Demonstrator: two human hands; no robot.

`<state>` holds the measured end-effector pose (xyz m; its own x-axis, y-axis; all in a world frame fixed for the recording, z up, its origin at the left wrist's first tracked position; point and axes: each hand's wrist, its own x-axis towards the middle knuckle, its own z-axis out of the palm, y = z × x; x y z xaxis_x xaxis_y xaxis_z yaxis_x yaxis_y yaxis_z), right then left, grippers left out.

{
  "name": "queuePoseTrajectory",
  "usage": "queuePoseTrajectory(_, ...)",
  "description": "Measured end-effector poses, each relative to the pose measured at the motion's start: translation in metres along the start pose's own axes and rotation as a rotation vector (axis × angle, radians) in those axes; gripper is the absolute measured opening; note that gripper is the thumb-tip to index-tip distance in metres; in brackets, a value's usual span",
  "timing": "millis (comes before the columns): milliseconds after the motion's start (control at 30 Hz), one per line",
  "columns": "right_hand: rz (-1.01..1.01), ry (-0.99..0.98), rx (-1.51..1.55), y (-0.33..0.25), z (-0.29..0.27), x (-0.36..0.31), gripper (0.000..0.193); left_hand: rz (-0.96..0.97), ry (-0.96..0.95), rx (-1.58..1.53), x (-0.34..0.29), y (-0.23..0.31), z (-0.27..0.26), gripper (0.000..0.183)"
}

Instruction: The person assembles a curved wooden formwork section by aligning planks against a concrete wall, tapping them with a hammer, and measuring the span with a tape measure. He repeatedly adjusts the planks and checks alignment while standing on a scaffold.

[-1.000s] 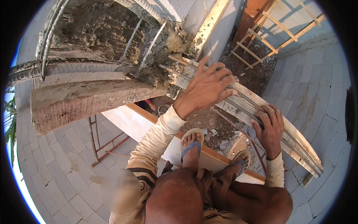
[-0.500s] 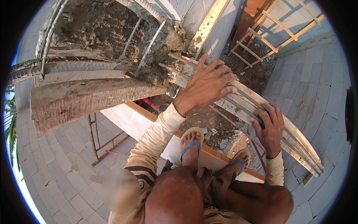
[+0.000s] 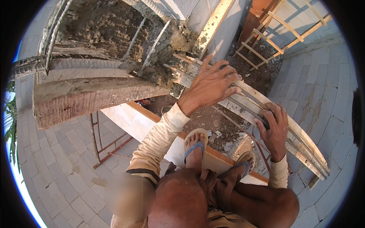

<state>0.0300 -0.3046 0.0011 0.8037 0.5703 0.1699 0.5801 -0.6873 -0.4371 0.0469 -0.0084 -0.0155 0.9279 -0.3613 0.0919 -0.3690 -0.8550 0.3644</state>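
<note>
Both of my hands rest on a long narrow wooden form point(image 3: 243, 111), made of parallel boards with steel bars running between them. My left hand point(image 3: 211, 85) lies over its nearer end, fingers spread and bent over the far board, thumb on the other side. Farther right, my right hand point(image 3: 274, 129) curls round the same boards from the near side. Parts of the fingers are hidden behind the wood. Beyond my left hand, rough grey concrete point(image 3: 159, 72) and ends of steel bar meet the form. My sandalled feet point(image 3: 195, 146) stand on a brown-edged white board point(image 3: 129, 117) below.
A thick timber board point(image 3: 95, 98) borders a concrete-filled form point(image 3: 95, 30) at upper left, with steel bars point(image 3: 156, 45) sticking up. A wooden ladder point(image 3: 275, 22) leans at upper right. Rubble-strewn ground point(image 3: 205, 119) lies below, between grey block walls point(image 3: 311, 91). A metal frame point(image 3: 108, 152) stands at left.
My hands stay in place on the form. The view has shifted slightly. Beneath the white board, the red sleeve and hand of another person have moved mostly out of sight.
</note>
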Motion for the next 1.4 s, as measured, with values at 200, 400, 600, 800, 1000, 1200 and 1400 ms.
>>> queuePoseTrajectory(200,-0.004,0.014,0.005,-0.003,0.007,-0.001,0.036,-0.011,-0.01,0.013,-0.001,0.002,-0.001,0.039)
queuePoseTrajectory(400,-0.031,0.035,-0.051,-0.004,0.008,0.0,0.035,-0.01,-0.02,0.033,0.002,0.001,-0.002,0.04)
queuePoseTrajectory(600,-0.039,0.055,-0.043,-0.001,0.009,-0.002,0.036,-0.002,-0.003,0.026,0.002,0.003,-0.003,0.04)
queuePoseTrajectory(800,-0.035,0.068,-0.019,-0.001,0.01,-0.001,0.036,-0.006,0.019,0.024,0.003,0.004,-0.003,0.041)
queuePoseTrajectory(1000,-0.037,0.053,-0.04,0.001,0.011,-0.003,0.036,-0.026,0.0,0.058,0.0,0.004,-0.005,0.039)
queuePoseTrajectory(1200,-0.089,0.138,-0.002,0.012,0.019,-0.01,0.037,0.014,-0.074,0.079,0.011,0.01,-0.011,0.039)
queuePoseTrajectory(1400,-0.102,0.189,-0.021,0.013,0.023,-0.012,0.039,0.034,-0.098,0.107,0.016,0.017,-0.014,0.039)
